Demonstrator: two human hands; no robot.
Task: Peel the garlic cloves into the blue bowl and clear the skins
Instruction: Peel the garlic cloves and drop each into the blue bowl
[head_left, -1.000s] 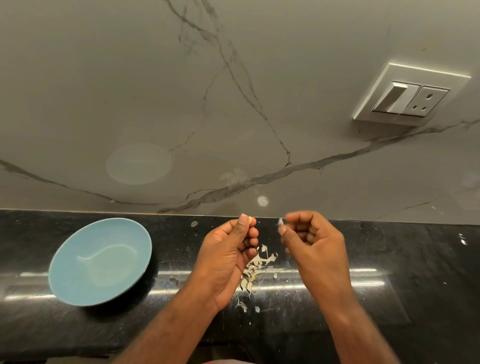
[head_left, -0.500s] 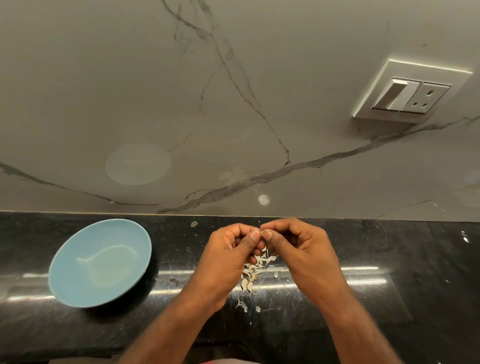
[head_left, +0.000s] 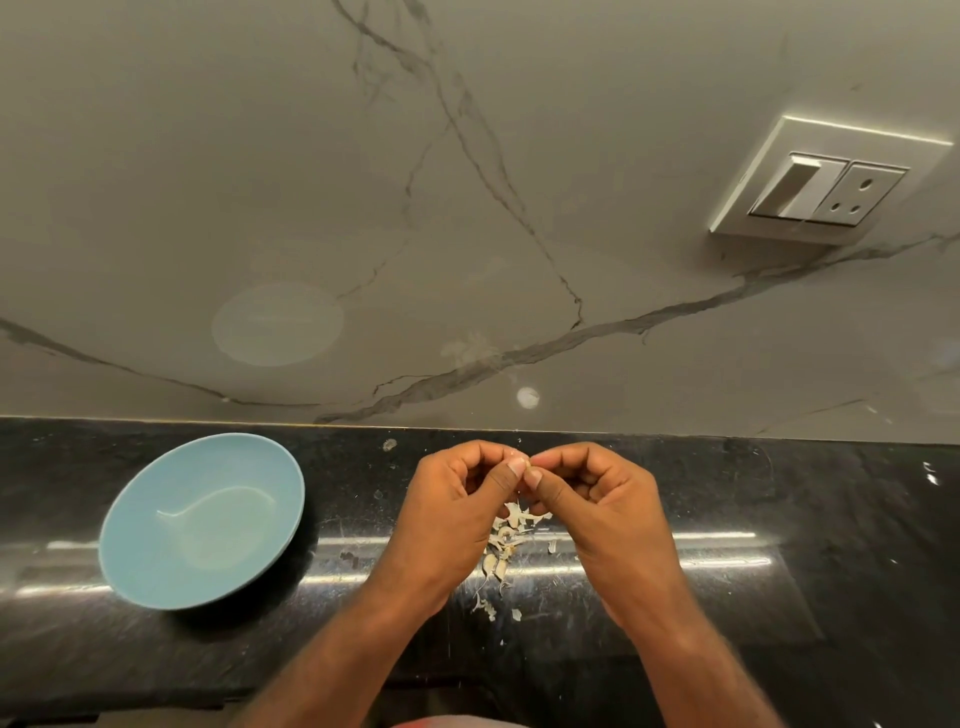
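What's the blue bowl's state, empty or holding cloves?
Empty. The blue bowl sits upright on the counter, its inside bare apart from a light reflection; no cloves in it.

Glossy black stone counter (head_left: 779, 519), papery skins (head_left: 506, 540)

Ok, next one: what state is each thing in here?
Blue bowl: upright on the counter, nothing visible inside.
Garlic clove: pinched between both hands, mostly hidden.
Left hand: fingers curled, pinching the clove.
Right hand: fingers curled, pinching the clove.
Skins: loose on the counter under the hands.
Socket: nothing plugged in.
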